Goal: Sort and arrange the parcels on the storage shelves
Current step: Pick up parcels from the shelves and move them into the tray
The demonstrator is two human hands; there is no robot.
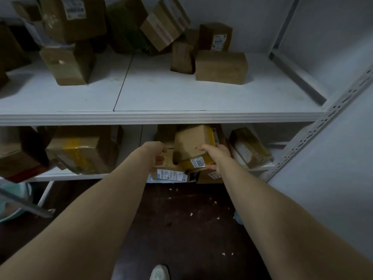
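On the lower shelf (66,177) a small brown cardboard parcel (191,142) with yellow tape and a white "3003" sticker sits tilted on a flatter parcel (171,172) with a white label. My right hand (215,153) grips the small parcel's right side, thumb on its front face. My left hand (156,154) is curled at the left edge of the flatter parcel beneath it; its fingers are partly hidden. More brown parcels lie on the upper shelf (161,116).
A yellow-taped box (84,150) sits left on the lower shelf, another box (250,146) right. The perforated shelf upright (314,132) slants at right. Upper-shelf boxes (221,66) stand at the back. Dark floor with paper scraps, my shoe (159,272) below, a teal basin (12,201) left.
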